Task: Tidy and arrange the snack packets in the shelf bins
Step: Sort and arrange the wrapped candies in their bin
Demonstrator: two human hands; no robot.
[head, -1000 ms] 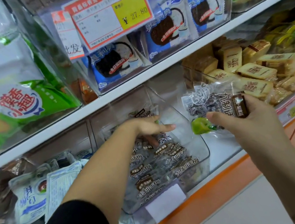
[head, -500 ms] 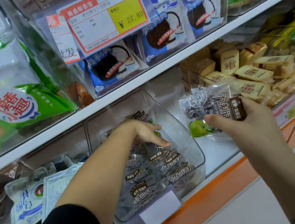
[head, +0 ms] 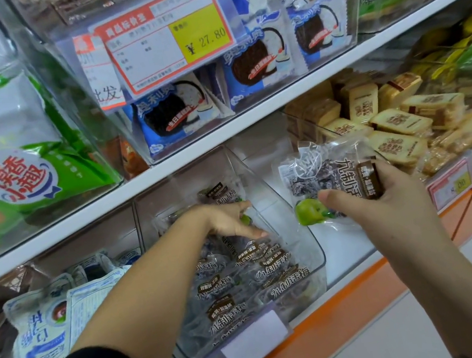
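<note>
Partly done, by the look of it. Clear bin at 6 o'clock, holding a loose heap of dark plum packets. Left hand inside, fingers nearly straight, touching the heap. Right hand at 3 o'clock of the bin, fingers curled round a spare packet. Left to do: dropping it in, squaring the heap.

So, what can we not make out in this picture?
Head view only:
- the left hand in the clear bin: its underside is turned away, so its grip is unclear.
- the packet in the right hand: partly covered by that hand.
- the small price tag: digits blurred.
</note>
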